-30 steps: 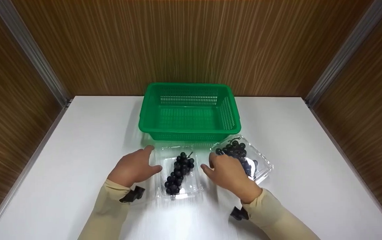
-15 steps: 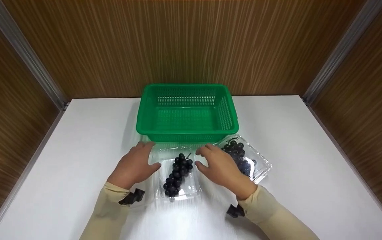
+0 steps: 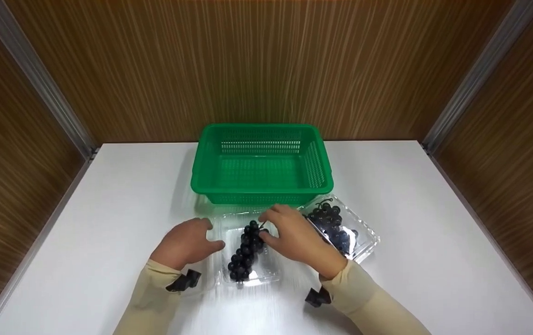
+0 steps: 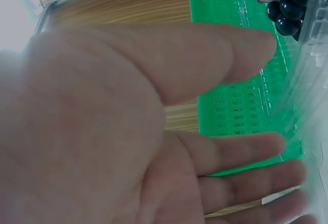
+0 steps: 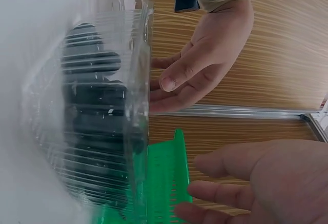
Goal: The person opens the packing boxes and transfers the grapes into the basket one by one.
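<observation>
An open clear plastic clamshell box (image 3: 264, 274) lies on the white table, with a bunch of dark grapes (image 3: 244, 253) in it. My left hand (image 3: 186, 244) is at the box's left side; in the left wrist view its fingers (image 4: 241, 149) are extended and hold nothing. Over the bunch's upper right end, near the stem, hovers my right hand (image 3: 294, 237). Its thumb and fingers are apart, with nothing held, in the right wrist view. Whether they touch the grapes cannot be told. To the right lies a second clear box (image 3: 362, 232) with dark grapes (image 3: 327, 214) inside, partly behind the right hand.
Behind the boxes stands a green plastic basket (image 3: 262, 191) with slotted walls. Its front nearly meets both boxes. Wood-grain panels (image 3: 257, 60) with metal corner strips (image 3: 462, 70) enclose the white table (image 3: 108, 209) at the back and sides.
My right hand has moved left, from beside the right-hand box to above the grapes in the open box. The left hand has stayed nearly in place. The head view has shifted slightly.
</observation>
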{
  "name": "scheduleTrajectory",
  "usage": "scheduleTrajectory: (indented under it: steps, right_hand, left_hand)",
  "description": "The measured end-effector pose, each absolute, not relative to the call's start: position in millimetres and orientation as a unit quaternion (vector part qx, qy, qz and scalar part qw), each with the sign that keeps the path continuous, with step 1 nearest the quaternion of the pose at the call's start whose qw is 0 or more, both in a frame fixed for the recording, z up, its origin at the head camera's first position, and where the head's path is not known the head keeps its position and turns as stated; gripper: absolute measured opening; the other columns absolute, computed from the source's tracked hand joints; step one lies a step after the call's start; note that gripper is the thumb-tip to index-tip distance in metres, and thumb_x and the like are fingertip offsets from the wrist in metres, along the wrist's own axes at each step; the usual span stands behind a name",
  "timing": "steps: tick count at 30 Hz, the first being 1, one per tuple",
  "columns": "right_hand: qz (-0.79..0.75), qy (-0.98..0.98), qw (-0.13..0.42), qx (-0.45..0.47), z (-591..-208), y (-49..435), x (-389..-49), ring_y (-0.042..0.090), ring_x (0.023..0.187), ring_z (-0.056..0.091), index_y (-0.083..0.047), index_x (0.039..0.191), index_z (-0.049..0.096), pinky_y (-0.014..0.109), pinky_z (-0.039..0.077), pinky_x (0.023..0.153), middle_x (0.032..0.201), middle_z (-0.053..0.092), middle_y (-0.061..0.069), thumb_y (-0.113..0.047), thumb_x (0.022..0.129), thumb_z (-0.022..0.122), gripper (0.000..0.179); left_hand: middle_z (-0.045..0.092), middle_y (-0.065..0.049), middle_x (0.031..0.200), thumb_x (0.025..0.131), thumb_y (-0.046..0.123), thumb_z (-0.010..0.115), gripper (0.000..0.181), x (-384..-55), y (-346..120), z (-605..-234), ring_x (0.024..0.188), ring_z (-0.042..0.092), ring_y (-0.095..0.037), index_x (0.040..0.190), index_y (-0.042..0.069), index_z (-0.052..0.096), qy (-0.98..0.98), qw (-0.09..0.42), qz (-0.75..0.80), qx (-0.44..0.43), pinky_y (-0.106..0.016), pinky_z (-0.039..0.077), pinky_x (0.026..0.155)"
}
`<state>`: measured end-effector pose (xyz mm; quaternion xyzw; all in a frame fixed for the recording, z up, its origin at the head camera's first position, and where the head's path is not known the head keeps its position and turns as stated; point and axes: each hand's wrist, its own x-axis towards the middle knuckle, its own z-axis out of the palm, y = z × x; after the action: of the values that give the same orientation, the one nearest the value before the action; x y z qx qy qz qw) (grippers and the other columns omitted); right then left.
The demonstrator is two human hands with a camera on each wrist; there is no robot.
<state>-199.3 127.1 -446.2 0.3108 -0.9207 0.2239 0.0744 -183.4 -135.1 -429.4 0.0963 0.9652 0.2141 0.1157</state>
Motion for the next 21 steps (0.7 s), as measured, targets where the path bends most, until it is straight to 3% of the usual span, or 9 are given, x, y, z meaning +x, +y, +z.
scheduleTrajectory:
  steps: [5,9,12,17,21]
  right_hand:
    - [0.201,-0.920,0.047,0.332,-449.2,123.6,-198.2,0.024,0.107,0.065,-0.009,0.117,0.073,0.044,0.051,0.099,0.110,0.071,0.002,-0.033,0.093,0.077,0.034]
    - [0.171,-0.923,0.008,0.345,-452.5,121.3,-194.6,0.023,0.111,0.065,-0.014,0.120,0.073,0.046,0.048,0.105,0.114,0.072,0.000,-0.039,0.091,0.079,0.039]
    - [0.146,-0.927,-0.001,0.345,-455.0,119.8,-193.4,0.024,0.118,0.063,-0.018,0.123,0.072,0.049,0.043,0.110,0.120,0.072,-0.001,-0.038,0.090,0.079,0.039]
    - [0.125,-0.928,0.011,0.351,-459.3,117.9,-195.3,0.022,0.116,0.063,-0.018,0.124,0.072,0.044,0.044,0.105,0.121,0.071,-0.001,-0.034,0.091,0.079,0.037]
    - [0.114,-0.929,0.017,0.351,-463.0,118.7,-196.8,0.021,0.111,0.063,-0.018,0.121,0.073,0.041,0.045,0.099,0.117,0.072,-0.001,-0.031,0.090,0.080,0.035]
  left_hand:
    - [0.074,-0.012,0.112,0.088,0.039,0.074,0.050,-184.5,-134.0,-429.9,0.100,0.069,-0.031,0.120,0.001,0.069,0.968,0.122,0.199,0.089,-0.051,0.054,0.087]
    - [0.073,-0.013,0.109,0.086,0.036,0.077,0.061,-184.8,-131.5,-430.7,0.096,0.069,-0.030,0.134,0.002,0.061,0.968,0.115,0.208,0.081,-0.051,0.055,0.085]
    - [0.072,-0.010,0.096,0.085,0.032,0.079,0.068,-186.0,-128.9,-431.6,0.087,0.069,-0.026,0.142,0.005,0.054,0.967,0.102,0.215,0.086,-0.049,0.055,0.079]
    - [0.063,0.001,0.076,0.084,0.024,0.081,0.064,-187.7,-125.9,-435.6,0.072,0.061,-0.017,0.142,0.010,0.058,0.966,0.065,0.220,0.115,-0.044,0.052,0.066]
    - [0.060,0.004,0.073,0.084,0.021,0.079,0.058,-187.9,-124.1,-439.8,0.070,0.058,-0.015,0.139,0.012,0.062,0.966,0.053,0.217,0.130,-0.042,0.051,0.065]
